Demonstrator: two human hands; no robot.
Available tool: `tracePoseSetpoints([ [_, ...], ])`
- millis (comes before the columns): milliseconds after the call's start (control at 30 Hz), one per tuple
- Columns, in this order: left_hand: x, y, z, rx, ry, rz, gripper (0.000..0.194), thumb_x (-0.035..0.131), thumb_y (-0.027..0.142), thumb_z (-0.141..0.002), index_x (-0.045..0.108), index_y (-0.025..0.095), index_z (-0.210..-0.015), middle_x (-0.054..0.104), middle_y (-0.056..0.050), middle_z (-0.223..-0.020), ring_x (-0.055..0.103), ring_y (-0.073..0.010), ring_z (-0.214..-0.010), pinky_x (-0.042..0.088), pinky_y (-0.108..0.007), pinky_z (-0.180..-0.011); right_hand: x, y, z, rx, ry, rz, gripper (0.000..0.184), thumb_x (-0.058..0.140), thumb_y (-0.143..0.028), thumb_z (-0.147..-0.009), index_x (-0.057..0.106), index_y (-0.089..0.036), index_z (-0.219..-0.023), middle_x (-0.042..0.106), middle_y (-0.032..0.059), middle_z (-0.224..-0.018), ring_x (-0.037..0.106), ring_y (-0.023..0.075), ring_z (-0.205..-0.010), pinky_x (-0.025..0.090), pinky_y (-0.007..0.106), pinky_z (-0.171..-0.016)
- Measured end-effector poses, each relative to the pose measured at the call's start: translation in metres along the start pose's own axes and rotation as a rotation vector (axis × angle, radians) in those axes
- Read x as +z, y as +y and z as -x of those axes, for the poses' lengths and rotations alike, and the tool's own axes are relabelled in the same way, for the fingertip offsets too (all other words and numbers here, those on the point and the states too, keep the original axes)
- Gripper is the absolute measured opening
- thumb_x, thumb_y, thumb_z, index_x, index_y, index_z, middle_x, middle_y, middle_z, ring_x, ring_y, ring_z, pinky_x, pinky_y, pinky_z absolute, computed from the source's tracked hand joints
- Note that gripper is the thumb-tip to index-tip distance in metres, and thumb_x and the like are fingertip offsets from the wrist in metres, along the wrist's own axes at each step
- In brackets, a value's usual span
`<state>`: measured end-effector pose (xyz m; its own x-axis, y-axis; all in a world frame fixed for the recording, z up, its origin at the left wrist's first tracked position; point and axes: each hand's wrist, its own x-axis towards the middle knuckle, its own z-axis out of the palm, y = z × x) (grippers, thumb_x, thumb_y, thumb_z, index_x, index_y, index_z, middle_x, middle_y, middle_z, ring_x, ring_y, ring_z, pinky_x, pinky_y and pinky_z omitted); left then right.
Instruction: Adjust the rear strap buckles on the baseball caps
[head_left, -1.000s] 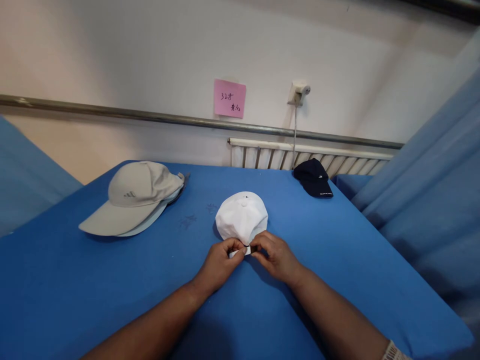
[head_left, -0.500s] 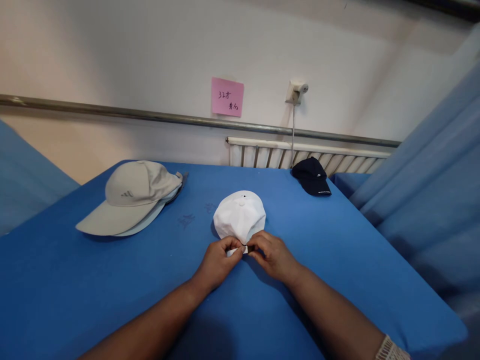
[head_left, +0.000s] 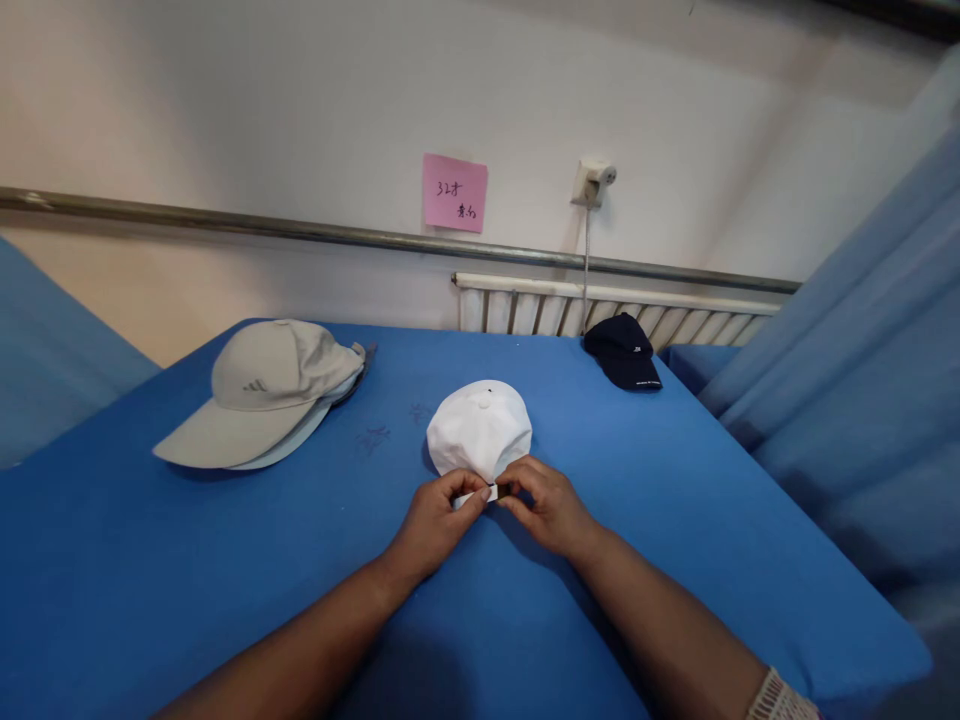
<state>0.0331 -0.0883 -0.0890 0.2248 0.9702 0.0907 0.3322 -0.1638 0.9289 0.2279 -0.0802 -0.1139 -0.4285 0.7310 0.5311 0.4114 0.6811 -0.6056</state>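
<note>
A white cap (head_left: 478, 428) lies on the blue table (head_left: 225, 560), its back facing me. My left hand (head_left: 436, 520) pinches the white strap at the cap's rear, fingers closed. My right hand (head_left: 546, 503) pinches the other end of that strap, where a small dark buckle shows between the fingertips. Both hands rest on the cloth just in front of the cap.
A stack of beige caps (head_left: 262, 392) sits at the far left of the table. A dark navy cap (head_left: 624, 351) lies at the far right corner. Behind are a radiator (head_left: 525, 305), a wall rail and a pink note (head_left: 454, 192). Blue curtains hang on both sides.
The hands have stayed on the cap's strap with only small finger movements. The view shifted slightly.
</note>
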Motion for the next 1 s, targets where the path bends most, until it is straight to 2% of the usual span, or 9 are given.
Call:
tracePoseSetpoints([
  [200, -0.002, -0.001, 0.001, 0.057, -0.003, -0.028, 0.018, 0.06, 0.037, -0.085, 0.062, 0.019, -0.082, 0.065, 0.001, -0.077, 0.062, -0.0158, -0.075, 0.049, -0.025, -0.073, 0.003, 0.003, 0.001, 0.007, 0.034, -0.037, 0.022, 0.063, -0.012, -0.086, 0.062, -0.023, -0.106, 0.064, 0.0038, -0.094, 0.062, 0.016, -0.079, 0.054, 0.029, -0.072],
  [400, -0.006, 0.001, 0.005, 0.135, -0.034, -0.203, 0.018, 0.065, 0.03, -0.081, 0.066, 0.022, -0.098, 0.073, -0.002, -0.102, 0.067, -0.0204, -0.095, 0.049, -0.029, -0.088, 0.0, 0.006, 0.001, 0.017, 0.059, -0.046, 0.022, 0.063, -0.014, -0.086, 0.062, -0.022, -0.106, 0.064, 0.0036, -0.093, 0.062, 0.0163, -0.079, 0.053, 0.03, -0.073],
  [600, -0.007, -0.005, 0.004, 0.218, -0.016, -0.318, 0.015, 0.058, 0.029, -0.088, 0.069, 0.023, -0.097, 0.075, -0.002, -0.098, 0.07, -0.0192, -0.09, 0.051, -0.028, -0.086, -0.002, 0.004, 0.0, 0.022, 0.04, -0.061, 0.02, 0.063, -0.012, -0.085, 0.063, -0.022, -0.103, 0.064, 0.0033, -0.092, 0.061, 0.016, -0.078, 0.053, 0.029, -0.073],
  [767, -0.01, -0.005, 0.004, 0.374, 0.039, -0.367, 0.016, 0.056, 0.027, -0.092, 0.071, 0.022, -0.095, 0.076, -0.002, -0.093, 0.07, -0.017, -0.086, 0.053, -0.027, -0.083, -0.001, 0.005, 0.001, 0.01, 0.069, -0.083, 0.019, 0.064, -0.013, -0.086, 0.064, -0.022, -0.103, 0.065, 0.0041, -0.094, 0.061, 0.0158, -0.078, 0.053, 0.029, -0.073],
  [1000, -0.01, -0.007, 0.006, 0.646, 0.115, -0.495, 0.016, 0.056, 0.021, -0.094, 0.069, 0.02, -0.104, 0.075, -0.004, -0.098, 0.069, -0.0167, -0.092, 0.054, -0.031, -0.086, 0.003, 0.012, 0.003, 0.035, 0.112, -0.151, 0.024, 0.065, -0.017, -0.086, 0.066, -0.024, -0.108, 0.064, 0.0047, -0.101, 0.062, 0.0149, -0.078, 0.054, 0.029, -0.073],
])
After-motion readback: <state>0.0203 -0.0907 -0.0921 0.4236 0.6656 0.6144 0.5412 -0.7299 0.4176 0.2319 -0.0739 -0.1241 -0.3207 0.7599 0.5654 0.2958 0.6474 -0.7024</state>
